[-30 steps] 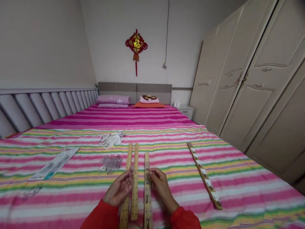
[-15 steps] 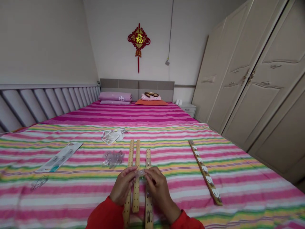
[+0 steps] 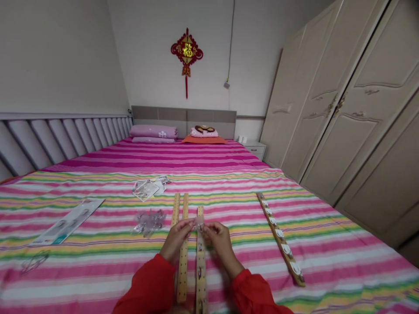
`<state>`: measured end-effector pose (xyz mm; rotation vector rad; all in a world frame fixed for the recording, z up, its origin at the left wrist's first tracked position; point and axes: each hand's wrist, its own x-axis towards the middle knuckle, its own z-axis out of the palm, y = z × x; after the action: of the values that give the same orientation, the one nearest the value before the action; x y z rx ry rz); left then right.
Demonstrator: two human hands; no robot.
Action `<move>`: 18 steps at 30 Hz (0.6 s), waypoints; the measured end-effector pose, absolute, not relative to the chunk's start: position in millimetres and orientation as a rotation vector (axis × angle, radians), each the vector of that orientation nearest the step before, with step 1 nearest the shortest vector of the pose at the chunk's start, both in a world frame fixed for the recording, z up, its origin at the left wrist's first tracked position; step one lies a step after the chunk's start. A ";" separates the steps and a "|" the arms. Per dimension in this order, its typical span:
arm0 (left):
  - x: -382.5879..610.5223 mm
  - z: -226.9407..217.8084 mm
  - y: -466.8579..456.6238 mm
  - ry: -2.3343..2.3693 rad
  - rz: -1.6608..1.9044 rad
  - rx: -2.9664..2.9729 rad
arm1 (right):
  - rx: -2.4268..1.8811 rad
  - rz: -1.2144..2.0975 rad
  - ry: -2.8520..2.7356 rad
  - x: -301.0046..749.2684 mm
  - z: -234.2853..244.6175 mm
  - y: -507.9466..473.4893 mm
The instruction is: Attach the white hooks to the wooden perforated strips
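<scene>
My left hand [image 3: 176, 239] and my right hand [image 3: 221, 240] meet over the upper part of a narrow wooden strip [image 3: 200, 257]. Both pinch at a small clear plastic hook [image 3: 198, 223] between their fingertips. I cannot tell whether this hook touches the strip. Lower on the same strip sit several clear patches with metal hooks [image 3: 199, 273]. Two more wooden strips with rows of small holes lie to the left, the nearer one [image 3: 182, 274] partly under my left hand and the other [image 3: 175, 208] mostly hidden by my arm.
A pile of clear hooks [image 3: 149, 221] lies left of the strips, with flat packets [image 3: 151, 187] behind it. Farther left are a long package [image 3: 70, 221] and thin wire loops [image 3: 35, 261]. At right rests a wooden strip with white pieces [image 3: 279, 234]. Everything lies on the striped bedspread [image 3: 235, 205].
Both hands have moved slightly up and away along the strip, with the clear hook between them. More hooks on the strip's lower part now show. The camera view has shifted a little.
</scene>
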<state>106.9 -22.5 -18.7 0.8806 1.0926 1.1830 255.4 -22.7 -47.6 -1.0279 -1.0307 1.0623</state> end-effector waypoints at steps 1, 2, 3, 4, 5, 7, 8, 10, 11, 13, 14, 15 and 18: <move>107.2 -22.6 -15.8 1.087 1.185 0.898 | -1.024 1.102 -0.977 256.7 -49.2 -15.0; 107.1 -26.7 -9.5 1.083 1.190 0.913 | -1.026 1.124 -0.930 258.0 -50.4 -7.8; 106.6 -30.8 -3.6 1.083 1.198 0.931 | -1.039 1.138 -0.887 259.1 -51.5 -1.3; 105.8 -34.7 1.7 1.086 1.206 0.954 | -1.064 1.147 -0.847 260.1 -52.5 4.6; 104.9 -38.2 6.4 1.096 1.213 0.981 | -1.095 1.152 -0.811 260.8 -53.4 10.0; 102.9 -43.7 13.8 1.132 1.221 1.048 | -1.154 1.159 -0.761 261.2 -55.6 19.6; 102.0 -45.8 16.7 1.154 1.224 1.085 | -1.175 1.163 -0.749 260.9 -56.8 24.0; 100.8 -49.7 21.7 1.202 1.225 1.173 | -1.199 1.167 -0.748 259.4 -59.6 32.3; 100.6 -51.9 24.1 1.229 1.224 1.228 | -1.206 1.166 -0.751 258.4 -61.1 36.2; 100.6 -56.7 29.0 1.279 1.223 1.371 | -1.225 1.160 -0.757 256.0 -64.2 43.6; 101.0 -59.1 31.6 1.305 1.217 1.457 | -1.236 1.157 -0.759 254.8 -65.7 47.1; 101.5 -61.3 34.1 1.333 1.203 1.549 | -1.245 1.152 -0.762 253.8 -67.3 50.4; 104.1 -64.3 40.5 1.437 1.109 1.820 | -1.263 1.126 -0.763 251.5 -71.6 58.7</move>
<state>104.1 40.5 -64.3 1.8198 1.4365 1.1086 251.5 58.7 -71.6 -1.2629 -0.7626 1.1259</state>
